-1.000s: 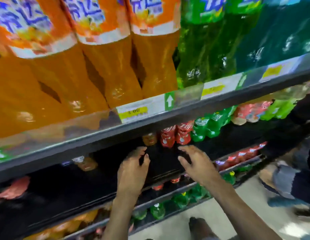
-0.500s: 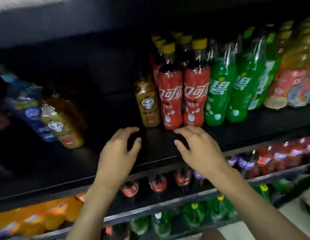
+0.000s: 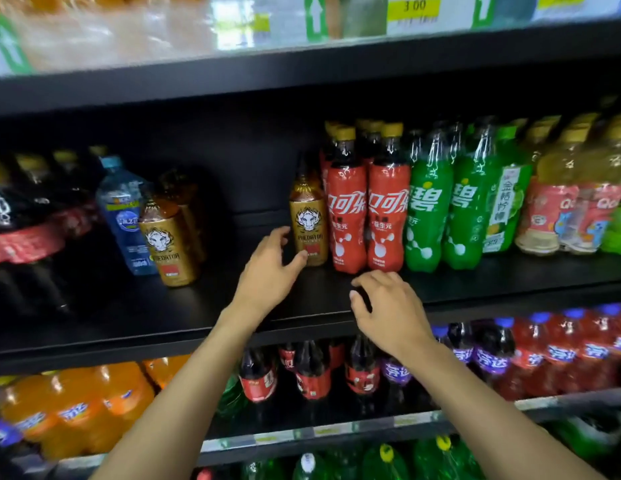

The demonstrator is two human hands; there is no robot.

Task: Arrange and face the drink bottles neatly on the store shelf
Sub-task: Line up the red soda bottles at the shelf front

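A gold Predator bottle (image 3: 308, 223) stands upright on the black shelf (image 3: 198, 306), left of two red cola bottles (image 3: 347, 216). My left hand (image 3: 267, 275) reaches toward the gold bottle with fingers spread; its thumb tip is at the bottle's base and it holds nothing. My right hand (image 3: 388, 306) hovers with loosely curled fingers above the shelf's front edge, just below the second red cola bottle (image 3: 387, 216), empty. Another gold Predator bottle (image 3: 168, 247) stands further left, tilted, beside a blue water bottle (image 3: 125, 216).
Green soda bottles (image 3: 428, 209) and yellow-capped drinks (image 3: 551, 209) fill the shelf to the right. Dark cola bottles (image 3: 21, 223) stand at the left. A bare stretch of shelf lies between the two gold bottles. Lower shelves hold orange, red and purple-labelled bottles.
The view dropped from the upper shelf to the middle shelf. Both hands moved closer to the bottles; my left hand now reaches the gold bottle's base.
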